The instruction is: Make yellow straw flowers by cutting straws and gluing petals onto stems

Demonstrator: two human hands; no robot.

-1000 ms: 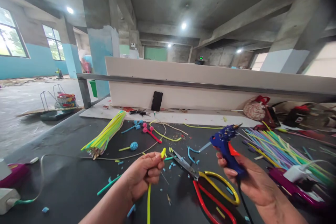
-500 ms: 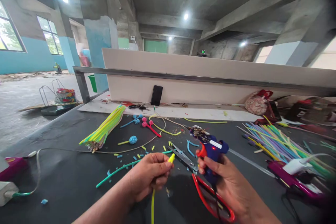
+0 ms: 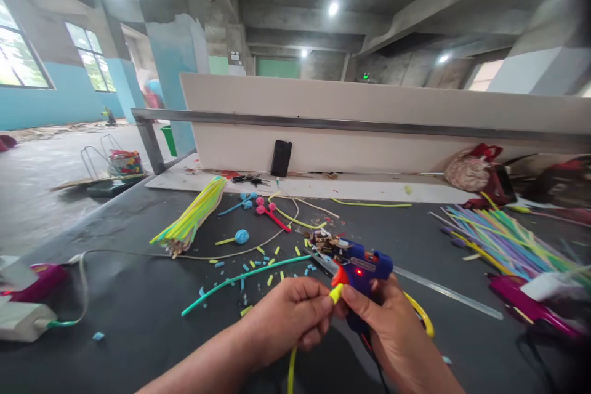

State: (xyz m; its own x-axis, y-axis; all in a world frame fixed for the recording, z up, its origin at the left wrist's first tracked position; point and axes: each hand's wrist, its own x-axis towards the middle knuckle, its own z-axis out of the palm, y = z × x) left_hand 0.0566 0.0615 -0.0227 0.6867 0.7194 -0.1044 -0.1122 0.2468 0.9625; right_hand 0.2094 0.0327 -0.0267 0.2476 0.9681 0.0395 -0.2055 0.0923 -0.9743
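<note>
Stem bundle (image 3: 191,215): on the counter (image 3: 138,295), left, apart from the clippings, probably for easy reach.
Left hand (image 3: 293,317): grip pinching 1 yellow stem (image 3: 336,293), apparently to steady its tip beside the gun.
Glue gun (image 3: 367,268): level at mid-counter.
Right hand (image 3: 392,323): grip wrapped round the gun; thumb seemingly touches the stem tip.
Glue stick (image 3: 447,292): juts rearward, presumably for feeding.

My right hand (image 3: 398,324) has swung the glue gun (image 3: 367,263) over to my left hand (image 3: 295,315), thumb now at the yellow tip (image 3: 336,293).
</note>
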